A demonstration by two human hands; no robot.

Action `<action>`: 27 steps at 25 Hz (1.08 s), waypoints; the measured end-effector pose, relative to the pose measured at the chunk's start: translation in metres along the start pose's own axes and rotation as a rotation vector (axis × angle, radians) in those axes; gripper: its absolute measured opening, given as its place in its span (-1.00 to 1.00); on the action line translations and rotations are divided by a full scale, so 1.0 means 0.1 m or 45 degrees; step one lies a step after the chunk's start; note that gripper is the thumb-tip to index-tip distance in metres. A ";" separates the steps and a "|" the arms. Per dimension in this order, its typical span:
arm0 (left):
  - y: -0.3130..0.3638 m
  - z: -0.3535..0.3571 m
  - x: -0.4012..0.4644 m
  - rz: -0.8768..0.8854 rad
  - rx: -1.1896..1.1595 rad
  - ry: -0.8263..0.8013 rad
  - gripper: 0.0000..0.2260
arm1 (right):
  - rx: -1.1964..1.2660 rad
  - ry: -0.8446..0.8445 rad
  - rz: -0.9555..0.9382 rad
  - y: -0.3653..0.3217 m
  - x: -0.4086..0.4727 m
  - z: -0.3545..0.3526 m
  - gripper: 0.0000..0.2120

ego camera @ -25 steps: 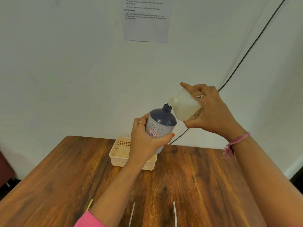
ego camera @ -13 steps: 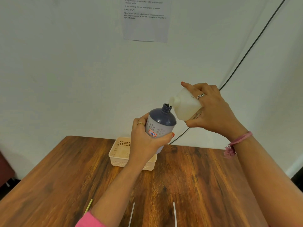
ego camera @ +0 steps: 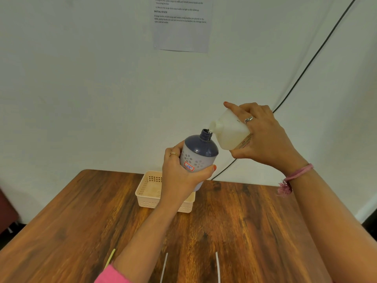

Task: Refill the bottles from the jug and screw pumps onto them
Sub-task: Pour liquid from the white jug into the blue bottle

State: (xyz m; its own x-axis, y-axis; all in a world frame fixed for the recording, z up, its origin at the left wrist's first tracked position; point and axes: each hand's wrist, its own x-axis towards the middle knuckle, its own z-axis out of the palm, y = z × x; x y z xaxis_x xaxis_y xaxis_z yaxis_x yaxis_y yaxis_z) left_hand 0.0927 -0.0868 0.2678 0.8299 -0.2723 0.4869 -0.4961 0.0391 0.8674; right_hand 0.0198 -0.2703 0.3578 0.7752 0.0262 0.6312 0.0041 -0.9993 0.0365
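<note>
Left hand (ego camera: pixel 179 176) grips the bottle (ego camera: pixel 199 158) aloft over the desk (ego camera: pixel 255 221), neck tilted toward the jug (ego camera: pixel 229 132), which right-hand fingers (ego camera: pixel 257 127) clasp tipped, spout at the opening, for pouring.

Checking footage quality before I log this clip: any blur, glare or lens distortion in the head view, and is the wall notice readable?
Head view: lighting soft and even, no glare. The bottle and jug in the hands are sharp. Wide-angle bending shows in the cable and table edges. The notice is cropped at the top, its small print only partly legible.
</note>
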 end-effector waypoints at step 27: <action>-0.05 0.04 -0.02 0.005 0.014 0.001 -0.36 | -0.033 0.008 -0.024 0.03 0.00 0.01 -0.02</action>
State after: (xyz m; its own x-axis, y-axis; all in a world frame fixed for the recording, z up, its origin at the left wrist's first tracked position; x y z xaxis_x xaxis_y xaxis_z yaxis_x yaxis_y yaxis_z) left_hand 0.0927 -0.0906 0.2618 0.8283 -0.2715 0.4901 -0.5018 0.0298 0.8645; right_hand 0.0204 -0.2734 0.3577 0.7712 0.0450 0.6350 0.0020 -0.9977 0.0683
